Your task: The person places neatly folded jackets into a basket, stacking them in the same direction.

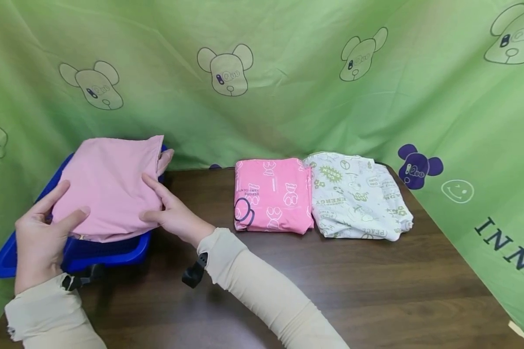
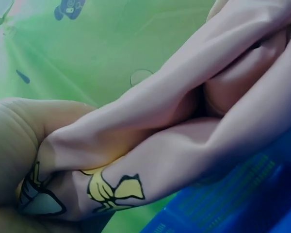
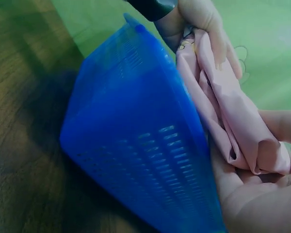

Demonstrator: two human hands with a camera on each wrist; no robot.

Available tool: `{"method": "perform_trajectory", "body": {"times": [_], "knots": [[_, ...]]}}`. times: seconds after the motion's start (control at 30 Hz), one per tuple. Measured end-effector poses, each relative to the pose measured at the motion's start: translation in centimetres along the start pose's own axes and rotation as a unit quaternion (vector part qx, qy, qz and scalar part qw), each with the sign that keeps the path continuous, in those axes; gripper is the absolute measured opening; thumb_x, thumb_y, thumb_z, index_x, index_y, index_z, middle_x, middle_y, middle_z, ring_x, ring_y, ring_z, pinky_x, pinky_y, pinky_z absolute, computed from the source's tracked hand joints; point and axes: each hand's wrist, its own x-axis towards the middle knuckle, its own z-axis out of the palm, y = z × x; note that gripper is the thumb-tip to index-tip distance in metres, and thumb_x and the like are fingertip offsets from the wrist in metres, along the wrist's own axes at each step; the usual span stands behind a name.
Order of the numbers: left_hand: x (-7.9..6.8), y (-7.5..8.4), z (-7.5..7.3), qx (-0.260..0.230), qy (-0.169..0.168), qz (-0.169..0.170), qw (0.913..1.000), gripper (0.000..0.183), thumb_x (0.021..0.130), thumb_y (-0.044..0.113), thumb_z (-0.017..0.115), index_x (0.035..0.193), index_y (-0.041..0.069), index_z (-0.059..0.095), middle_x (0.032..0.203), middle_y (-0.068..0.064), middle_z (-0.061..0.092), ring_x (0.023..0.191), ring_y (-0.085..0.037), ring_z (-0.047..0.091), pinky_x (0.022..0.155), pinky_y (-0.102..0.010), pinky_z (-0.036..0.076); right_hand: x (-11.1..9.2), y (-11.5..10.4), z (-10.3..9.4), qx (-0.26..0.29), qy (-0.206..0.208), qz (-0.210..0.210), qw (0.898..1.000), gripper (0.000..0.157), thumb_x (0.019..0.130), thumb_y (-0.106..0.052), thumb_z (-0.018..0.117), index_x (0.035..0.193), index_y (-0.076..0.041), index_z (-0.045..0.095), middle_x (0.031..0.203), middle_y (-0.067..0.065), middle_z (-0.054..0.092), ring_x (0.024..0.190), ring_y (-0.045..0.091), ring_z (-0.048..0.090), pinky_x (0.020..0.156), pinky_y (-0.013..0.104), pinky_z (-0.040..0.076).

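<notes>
Plainly, your left hand [image 1: 42, 233] and right hand [image 1: 173, 211] pinch the pink cloth [image 1: 107, 189] above the blue basket [image 1: 113, 260], at nine o'clock; a transfer step, probably, calling next for a level set-down.

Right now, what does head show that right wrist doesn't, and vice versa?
Head only: the hot-pink bundle and white bundle.
Right wrist only: the outer slots of the basket, and the pale pink cloth seen side-on.
Both: that cloth, the basket, left hand and right hand, table, green curtain.
</notes>
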Motion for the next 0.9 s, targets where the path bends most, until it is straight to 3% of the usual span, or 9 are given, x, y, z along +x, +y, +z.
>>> {"method": "perform_trajectory", "body": {"times": [0.2,0.33,0.5,0.73,0.87,0.9], "knots": [[0.1,-0.4,-0.7,0.069,-0.013,-0.021,0.9973,0.072,0.080,-0.009,0.081,0.143,0.020,0.060,0.157,0.004,0.043,0.143,-0.009,0.037,0.077,-0.007,0.049,0.0,0.3,-0.1,-0.080,0.006,0.010,0.997,0.081,0.089,0.002,0.068,0.160,-0.014,0.032,0.164,-0.006,0.029,0.142,-0.003,0.025,0.112,0.013,0.024],[0.2,-0.5,-1.1,0.089,0.001,-0.035,0.9954,0.071,0.079,-0.007,0.082,0.141,0.021,0.062,0.157,0.002,0.043,0.141,-0.007,0.039,0.077,-0.006,0.048,0.0,0.0,0.1,-0.145,0.011,0.021,0.989,0.079,0.089,-0.007,0.073,0.158,-0.012,0.036,0.162,-0.008,0.034,0.137,-0.004,0.031,0.108,0.012,0.029],[0.2,-0.5,-1.5,0.104,0.013,-0.043,0.9935,0.068,0.078,-0.006,0.083,0.137,0.022,0.065,0.151,0.003,0.049,0.112,-0.004,0.056,0.062,-0.008,0.050,-0.2,-0.2,0.4,-0.218,0.017,0.027,0.975,0.077,0.088,-0.014,0.076,0.156,-0.012,0.041,0.159,-0.004,0.040,0.138,0.000,0.037,0.107,0.012,0.031],[0.3,-0.2,-1.5,0.144,0.039,-0.052,0.9875,0.068,0.078,-0.006,0.082,0.137,0.024,0.065,0.157,0.000,0.043,0.128,-0.005,0.048,0.064,-0.006,0.049,-0.3,-0.5,1.2,-0.318,0.029,0.016,0.948,0.076,0.086,-0.024,0.080,0.153,-0.012,0.046,0.153,0.000,0.049,0.136,0.005,0.045,0.104,0.012,0.035],[0.4,-0.2,-1.5,0.186,0.065,-0.053,0.9790,0.066,0.080,-0.009,0.077,0.136,0.023,0.066,0.152,0.002,0.049,0.119,-0.005,0.052,0.061,-0.007,0.049,-0.4,-0.4,1.6,-0.348,0.040,0.016,0.937,0.073,0.086,-0.025,0.081,0.150,-0.011,0.049,0.143,0.006,0.057,0.106,0.003,0.064,0.085,0.008,0.045],[0.4,-0.2,-1.5,0.181,0.075,-0.055,0.9790,0.065,0.079,-0.011,0.076,0.134,0.022,0.068,0.143,0.002,0.058,0.110,-0.005,0.058,0.059,-0.008,0.049,-0.5,-0.3,1.7,-0.350,0.044,0.016,0.935,0.070,0.086,-0.024,0.081,0.148,-0.009,0.051,0.140,0.007,0.058,0.099,0.002,0.065,0.080,0.007,0.046]]}}
